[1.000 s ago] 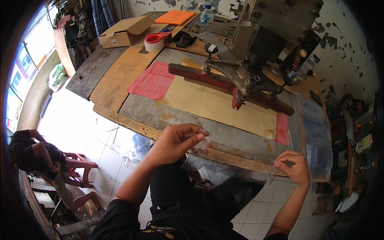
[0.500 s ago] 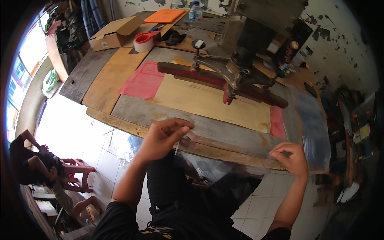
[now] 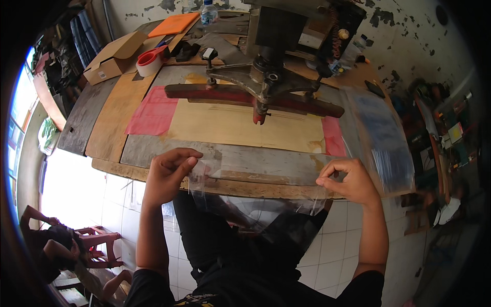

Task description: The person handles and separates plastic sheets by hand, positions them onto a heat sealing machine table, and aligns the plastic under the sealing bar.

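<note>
A clear plastic sheet or bag (image 3: 250, 209) hangs between my hands over the near table edge, its lower part above my lap. My left hand (image 3: 171, 175) pinches its left upper corner between thumb and fingertips. At its right upper corner, my right hand (image 3: 353, 180) is closed in a similar pinch. Just beyond the sheet lies a long yellow board (image 3: 230, 127), with a pink patch (image 3: 153, 112) at its left end and another pink patch (image 3: 334, 134) at its right. Over the board stands a metal press (image 3: 260, 77) with a worn red crossbar (image 3: 215, 94).
A stack of clear plastic bags (image 3: 386, 138) lies at the table's right side. Farther back left are a cardboard box (image 3: 110, 59), a tape dispenser (image 3: 149, 61) and an orange folder (image 3: 174, 24). Another person (image 3: 61, 250) sits low at the left, beside a red stool (image 3: 99, 243).
My view has swung right, so the table and press appear farther left. Both hands still pinch the plastic, and its upper edge now looks more level, with the right hand higher in view.
</note>
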Available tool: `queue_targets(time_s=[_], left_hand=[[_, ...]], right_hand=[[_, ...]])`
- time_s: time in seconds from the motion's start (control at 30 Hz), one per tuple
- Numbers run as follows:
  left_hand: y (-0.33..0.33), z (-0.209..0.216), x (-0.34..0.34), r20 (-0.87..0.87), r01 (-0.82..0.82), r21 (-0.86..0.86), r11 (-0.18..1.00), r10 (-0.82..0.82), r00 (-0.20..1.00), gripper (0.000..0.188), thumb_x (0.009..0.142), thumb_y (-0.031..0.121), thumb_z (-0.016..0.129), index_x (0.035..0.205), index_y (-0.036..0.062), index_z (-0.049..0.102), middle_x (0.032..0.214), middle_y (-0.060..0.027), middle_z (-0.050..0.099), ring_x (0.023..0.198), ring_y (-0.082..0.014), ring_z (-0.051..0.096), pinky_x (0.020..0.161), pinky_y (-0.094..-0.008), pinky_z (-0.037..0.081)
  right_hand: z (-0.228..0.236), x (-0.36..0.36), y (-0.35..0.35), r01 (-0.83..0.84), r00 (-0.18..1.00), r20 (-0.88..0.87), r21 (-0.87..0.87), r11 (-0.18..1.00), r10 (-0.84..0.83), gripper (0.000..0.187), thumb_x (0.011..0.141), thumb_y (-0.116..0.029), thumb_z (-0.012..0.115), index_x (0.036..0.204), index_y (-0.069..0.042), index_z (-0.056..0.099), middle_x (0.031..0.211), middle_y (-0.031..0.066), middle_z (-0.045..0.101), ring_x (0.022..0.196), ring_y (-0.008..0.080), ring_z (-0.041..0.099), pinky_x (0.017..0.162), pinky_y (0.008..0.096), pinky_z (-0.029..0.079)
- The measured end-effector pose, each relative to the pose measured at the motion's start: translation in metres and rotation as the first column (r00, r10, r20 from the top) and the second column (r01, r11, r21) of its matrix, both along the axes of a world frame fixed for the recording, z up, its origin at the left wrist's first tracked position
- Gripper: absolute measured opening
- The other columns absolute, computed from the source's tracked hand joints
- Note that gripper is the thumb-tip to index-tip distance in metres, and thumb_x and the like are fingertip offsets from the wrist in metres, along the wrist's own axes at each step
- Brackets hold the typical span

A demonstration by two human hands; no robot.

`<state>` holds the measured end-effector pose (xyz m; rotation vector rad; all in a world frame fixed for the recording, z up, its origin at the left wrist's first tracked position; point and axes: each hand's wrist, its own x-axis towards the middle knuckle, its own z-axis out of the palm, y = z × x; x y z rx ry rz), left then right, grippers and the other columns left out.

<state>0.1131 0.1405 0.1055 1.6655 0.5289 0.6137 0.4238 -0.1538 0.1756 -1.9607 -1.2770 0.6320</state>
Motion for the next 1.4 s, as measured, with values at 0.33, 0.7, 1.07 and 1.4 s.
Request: queue_targets(time_s=[0.33, 0.7, 1.07, 1.4], left_hand=[[0.004, -0.005, -0.014, 0.058, -0.061, -0.014, 0.998, 0.062, 0.996, 0.020, 0.105, 0.011, 0.070, 0.117, -0.0043, 0.075, 0.086, 0.0003, 0.072, 0.078, -0.0041, 0.061, 0.072, -0.0224, 0.049], [0.002, 0.004, -0.024, 0.070, -0.051, -0.011, 0.999, 0.052, 0.996, 0.020, 0.104, 0.009, 0.070, 0.117, -0.0060, 0.074, 0.092, -0.0040, 0.077, 0.083, -0.0057, 0.067, 0.076, -0.0222, 0.052], [0.004, 0.000, -0.032, 0.075, -0.053, -0.007, 0.999, 0.054, 0.996, 0.019, 0.104, 0.007, 0.071, 0.117, -0.0050, 0.075, 0.094, -0.0038, 0.077, 0.085, -0.0054, 0.067, 0.077, -0.0216, 0.051], [0.007, 0.005, -0.037, 0.056, -0.048, -0.048, 0.998, 0.051, 0.997, 0.018, 0.103, 0.006, 0.071, 0.117, -0.0047, 0.075, 0.088, 0.0011, 0.073, 0.077, -0.0014, 0.057, 0.068, -0.0191, 0.042]], right_hand=[[-0.002, -0.015, 0.001, -0.015, 0.999, -0.050, 0.102, 0.995, 0.020, 0.013, 0.086, -0.010, 0.085, 0.081, -0.003, 0.075, 0.082, 0.0041, 0.076, 0.077, 0.0116, 0.068, 0.076, 0.0290, 0.052], [-0.002, -0.017, 0.002, 0.055, 0.989, -0.136, 0.042, 0.998, -0.049, 0.012, 0.087, -0.001, 0.082, 0.083, 0.000, 0.070, 0.089, 0.0073, 0.076, 0.083, 0.0111, 0.069, 0.079, 0.0281, 0.054], [0.007, -0.008, 0.005, -0.151, 0.976, -0.174, -0.097, 0.984, 0.132, 0.013, 0.088, -0.012, 0.086, 0.092, -0.002, 0.079, 0.088, 0.0057, 0.077, 0.084, 0.0138, 0.070, 0.085, 0.0305, 0.054], [-0.009, -0.015, 0.004, -0.322, 0.946, -0.051, -0.052, 0.945, 0.319, 0.010, 0.096, -0.009, 0.077, 0.098, 0.001, 0.080, 0.101, 0.0093, 0.077, 0.096, 0.0202, 0.073, 0.089, 0.0346, 0.057]])
